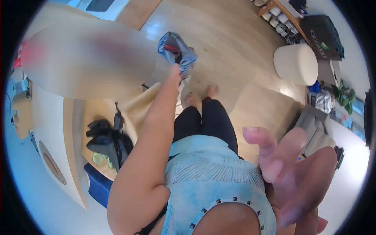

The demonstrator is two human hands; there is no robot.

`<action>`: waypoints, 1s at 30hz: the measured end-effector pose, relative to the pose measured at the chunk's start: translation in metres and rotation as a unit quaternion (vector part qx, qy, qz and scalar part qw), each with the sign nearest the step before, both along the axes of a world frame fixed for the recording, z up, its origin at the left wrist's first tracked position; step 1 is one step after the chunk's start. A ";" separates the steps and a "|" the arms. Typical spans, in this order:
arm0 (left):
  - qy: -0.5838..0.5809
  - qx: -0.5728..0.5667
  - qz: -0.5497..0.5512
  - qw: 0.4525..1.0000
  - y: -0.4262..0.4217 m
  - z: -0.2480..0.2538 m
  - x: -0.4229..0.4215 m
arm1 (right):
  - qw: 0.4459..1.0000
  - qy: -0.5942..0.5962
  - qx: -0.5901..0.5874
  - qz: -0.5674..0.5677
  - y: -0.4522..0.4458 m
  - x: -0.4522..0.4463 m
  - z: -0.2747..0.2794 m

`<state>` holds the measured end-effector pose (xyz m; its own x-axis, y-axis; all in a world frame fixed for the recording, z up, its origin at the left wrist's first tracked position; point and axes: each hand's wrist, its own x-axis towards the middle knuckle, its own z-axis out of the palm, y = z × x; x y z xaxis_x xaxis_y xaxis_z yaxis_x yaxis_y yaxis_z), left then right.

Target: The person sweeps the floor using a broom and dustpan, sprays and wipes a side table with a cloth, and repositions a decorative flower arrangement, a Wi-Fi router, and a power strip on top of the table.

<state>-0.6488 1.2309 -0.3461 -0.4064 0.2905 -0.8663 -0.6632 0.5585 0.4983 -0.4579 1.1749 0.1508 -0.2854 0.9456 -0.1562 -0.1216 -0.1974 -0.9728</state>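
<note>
Blue-tinted see-through plastic made up the bag (180,47) in the upper middle of the frame, with something red and something dark showing inside (couldn't make out what, sorry). It hung out at the end of the outstretched left arm (150,129), and the left hand (176,71) had its fingers closed around the gathered end, as far as I could tell at that size. Right hand (291,168) was way up near the lens at lower right, holding nothing, fingers curled a bit and spread apart. Between the arms you had a pale blue top (211,156), dark leggings (215,121) and bare feet on the wood floor (223,51) just below the bag. Upper right had a cream stool (295,64) near some shoes (280,21) on a rack, and a black item (107,141) sat at left of the frame.
</note>
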 end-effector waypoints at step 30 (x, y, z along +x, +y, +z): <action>0.072 0.090 -0.517 0.848 0.077 -0.060 -0.065 | 0.853 0.352 0.385 0.000 0.166 -0.069 -0.059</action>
<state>-0.7138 1.3074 -0.4064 0.0480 0.6790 -0.7326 0.2093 0.7103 0.6720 -0.5267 1.3410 0.0915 -0.0514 0.6904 0.7216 -0.7293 0.4677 -0.4994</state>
